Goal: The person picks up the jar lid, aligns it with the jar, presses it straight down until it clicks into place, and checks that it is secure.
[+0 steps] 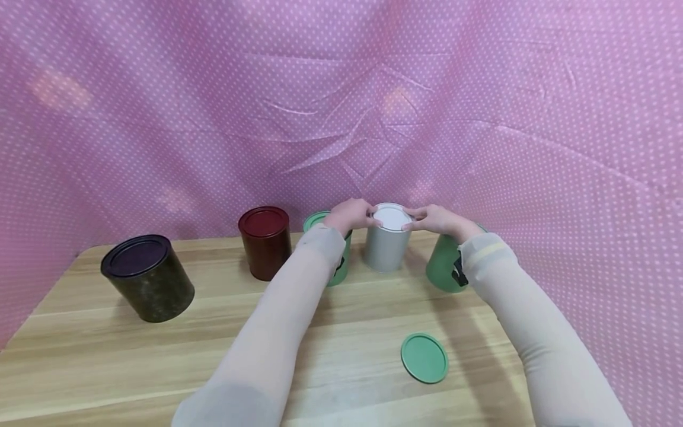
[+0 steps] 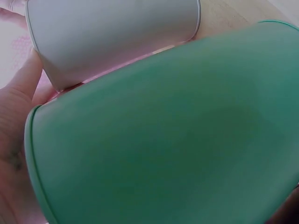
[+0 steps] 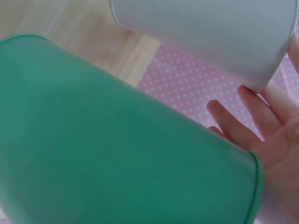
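Note:
A white canister (image 1: 385,252) with a white lid (image 1: 392,218) stands upright by the back cloth. At the lid's left edge, my left hand (image 1: 349,214) pinches the rim between thumb and fingers. My right hand (image 1: 440,220) does likewise at the right edge; in the right wrist view some of its fingers (image 3: 231,123) stretch out beside the canister. Under my left wrist stands a green canister (image 1: 338,274), partly covered by the arm. Another green canister (image 1: 441,267) stands under my right wrist, its top mostly hidden.
A loose green lid (image 1: 424,358) lies on the wooden table (image 1: 352,362) in front. To the left stand a dark red canister (image 1: 267,252) and a blackish canister (image 1: 157,290), both lidded. Pink dotted cloth (image 1: 341,118) hangs behind and along the sides.

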A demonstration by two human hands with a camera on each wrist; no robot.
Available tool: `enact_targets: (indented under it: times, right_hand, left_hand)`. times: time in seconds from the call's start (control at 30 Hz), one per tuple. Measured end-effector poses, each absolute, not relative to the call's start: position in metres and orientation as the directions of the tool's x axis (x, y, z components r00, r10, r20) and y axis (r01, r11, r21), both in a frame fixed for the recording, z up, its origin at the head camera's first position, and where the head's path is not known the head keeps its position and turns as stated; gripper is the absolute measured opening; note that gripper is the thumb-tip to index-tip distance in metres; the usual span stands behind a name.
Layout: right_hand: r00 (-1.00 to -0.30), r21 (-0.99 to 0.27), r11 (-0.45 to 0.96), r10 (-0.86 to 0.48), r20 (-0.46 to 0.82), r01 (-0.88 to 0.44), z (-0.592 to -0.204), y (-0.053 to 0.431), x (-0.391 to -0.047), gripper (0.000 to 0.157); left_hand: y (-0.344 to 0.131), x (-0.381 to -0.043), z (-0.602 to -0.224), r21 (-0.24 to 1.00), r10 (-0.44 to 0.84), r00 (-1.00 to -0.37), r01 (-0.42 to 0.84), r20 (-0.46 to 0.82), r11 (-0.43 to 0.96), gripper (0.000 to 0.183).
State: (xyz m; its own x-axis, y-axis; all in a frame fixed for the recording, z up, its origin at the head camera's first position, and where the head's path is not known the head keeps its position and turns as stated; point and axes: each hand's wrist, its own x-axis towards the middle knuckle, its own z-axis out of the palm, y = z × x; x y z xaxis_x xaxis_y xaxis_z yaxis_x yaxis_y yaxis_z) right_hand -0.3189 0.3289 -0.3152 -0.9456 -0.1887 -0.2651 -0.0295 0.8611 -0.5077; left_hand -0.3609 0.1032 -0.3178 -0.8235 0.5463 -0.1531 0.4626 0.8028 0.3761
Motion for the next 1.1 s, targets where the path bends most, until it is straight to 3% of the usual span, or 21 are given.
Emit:
enact_targets:
  times: [0.47, 0.8, 1.1]
  right_hand:
    - [-0.937, -0.498, 0.864, -0.227, -0.266, -0.069, -0.315, 0.333, -0.322, 0.074]
    - [-0.927, -0.493, 0.856, -0.300, -0.224, -0.158, -0.316, 0.337, -0.323, 0.082]
    - [-0.926, -0.499, 0.859, -0.275, -0.258, -0.116, -0.313, 0.339, -0.322, 0.072]
  left_hand:
    - [0.103, -0.354, -0.315, 0.377, 0.537, -0.823, 0.445, -0.185, 0.812, 0.061]
    - [0.105, -0.347, -0.310, 0.350, 0.510, -0.837, 0.425, -0.201, 0.835, 0.060]
    - [0.109, -0.344, -0.307, 0.375, 0.506, -0.840, 0.412, -0.197, 0.830, 0.060]
